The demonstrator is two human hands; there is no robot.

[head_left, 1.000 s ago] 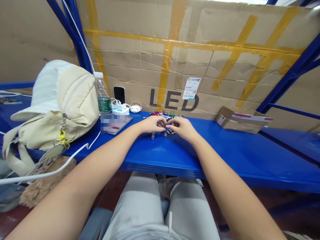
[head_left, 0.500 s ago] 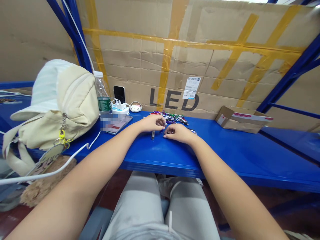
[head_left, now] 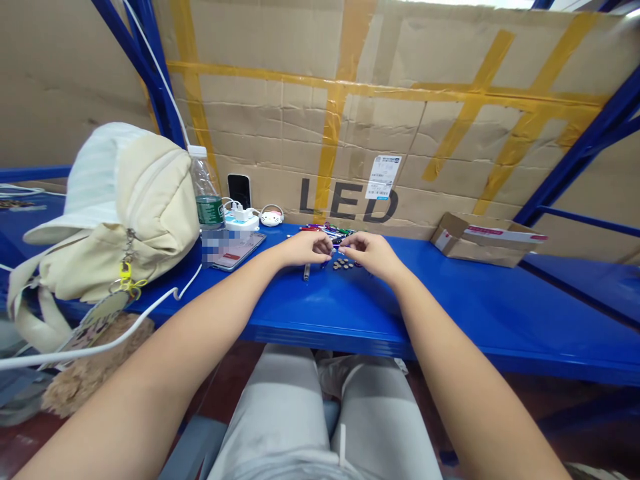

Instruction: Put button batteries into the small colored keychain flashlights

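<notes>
My left hand (head_left: 309,249) is closed in a pinch over the blue shelf top (head_left: 320,307). Facing it, my right hand (head_left: 374,256) is pinched too, its fingertips close to the left ones. Something small and purplish shows between the two hands, too small to name. Several small round, coin-like discs (head_left: 343,264) lie just below the fingertips. A short dark, pen-shaped stick (head_left: 307,272) lies under my left hand. Behind both hands is a pile of thin, shiny, colourful sticks (head_left: 333,230), partly hidden by them.
On the left stand a cream backpack (head_left: 160,200), a bottle (head_left: 209,200), a flat phone (head_left: 245,250) and a white power strip (head_left: 245,221). A small white round case (head_left: 271,217) sits beside them. An open cardboard box (head_left: 480,243) stands at the right, before a taped cardboard wall (head_left: 280,133).
My right hand has lifted up and slightly to the right, uncovering the round discs. My left hand stays nearly in place, still pinched.
</notes>
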